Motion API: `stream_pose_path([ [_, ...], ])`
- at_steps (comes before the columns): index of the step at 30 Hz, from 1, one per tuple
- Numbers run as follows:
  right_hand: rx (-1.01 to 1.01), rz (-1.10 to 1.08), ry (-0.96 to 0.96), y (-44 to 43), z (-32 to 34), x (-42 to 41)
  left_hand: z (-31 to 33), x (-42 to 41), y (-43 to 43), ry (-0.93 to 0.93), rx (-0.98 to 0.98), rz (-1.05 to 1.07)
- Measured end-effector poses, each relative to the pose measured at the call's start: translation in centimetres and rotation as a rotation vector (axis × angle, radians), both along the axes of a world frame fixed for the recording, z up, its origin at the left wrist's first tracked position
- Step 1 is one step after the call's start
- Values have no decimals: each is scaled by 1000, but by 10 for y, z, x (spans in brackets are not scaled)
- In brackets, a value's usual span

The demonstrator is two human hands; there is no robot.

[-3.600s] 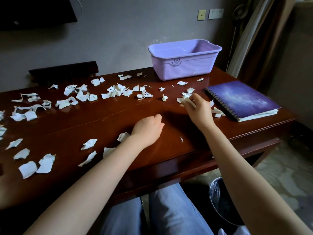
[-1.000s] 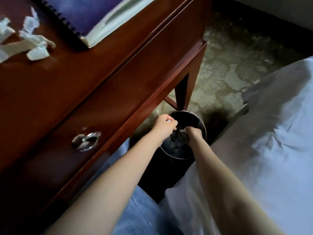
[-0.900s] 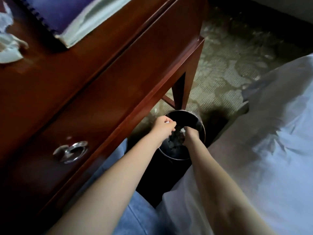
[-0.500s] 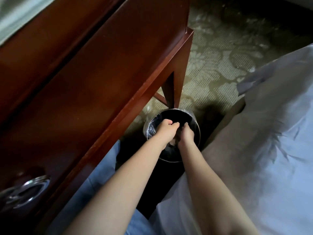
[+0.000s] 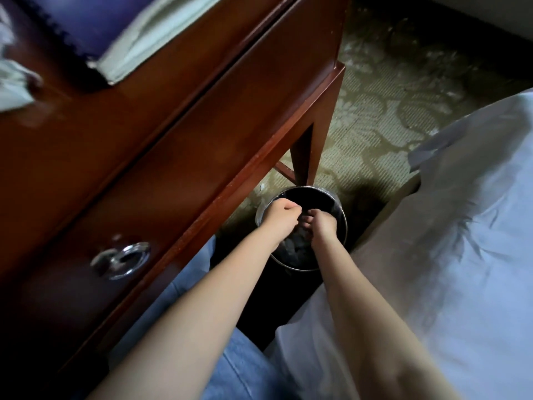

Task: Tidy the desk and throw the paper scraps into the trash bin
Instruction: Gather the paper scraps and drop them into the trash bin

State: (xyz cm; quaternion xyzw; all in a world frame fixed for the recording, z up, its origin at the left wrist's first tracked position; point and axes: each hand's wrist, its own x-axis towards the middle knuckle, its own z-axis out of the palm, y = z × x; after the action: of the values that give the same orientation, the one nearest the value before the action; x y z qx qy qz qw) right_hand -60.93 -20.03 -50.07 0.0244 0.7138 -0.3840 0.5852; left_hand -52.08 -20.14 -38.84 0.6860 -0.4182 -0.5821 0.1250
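Observation:
A round metal trash bin [image 5: 331,197] with a dark liner stands on the floor by the desk leg. Both my hands are over its mouth. My left hand [image 5: 281,216] is curled into a loose fist at the near-left rim, and no paper shows in it. My right hand [image 5: 321,225] hangs beside it with its fingers pointing down into the bin, nothing visible between them. Dim grey scraps [image 5: 297,246] lie inside the bin. A few white paper scraps [image 5: 11,82] remain on the dark wooden desk [image 5: 202,111] at the top left, blurred.
A purple spiral notebook [image 5: 86,24] lies near the desk edge. The desk drawer has a metal ring handle [image 5: 121,259]. White bedding [image 5: 461,255] fills the right side. My jeans-clad legs [image 5: 239,370] are below, and patterned carpet [image 5: 375,111] lies beyond the bin.
Both hands went from the desktop scraps down to the bin. The white bit seen at my left fingertips a second ago is gone; the hands have barely moved since.

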Motion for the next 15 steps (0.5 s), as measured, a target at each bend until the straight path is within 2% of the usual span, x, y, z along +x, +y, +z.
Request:
stream_pose_path([
  [7,-154,11,60,12,68,-2,46,16,29,39,-168,-36],
  [15,-496,-17,87,36,196,22,136,41,69,153,-487,16],
])
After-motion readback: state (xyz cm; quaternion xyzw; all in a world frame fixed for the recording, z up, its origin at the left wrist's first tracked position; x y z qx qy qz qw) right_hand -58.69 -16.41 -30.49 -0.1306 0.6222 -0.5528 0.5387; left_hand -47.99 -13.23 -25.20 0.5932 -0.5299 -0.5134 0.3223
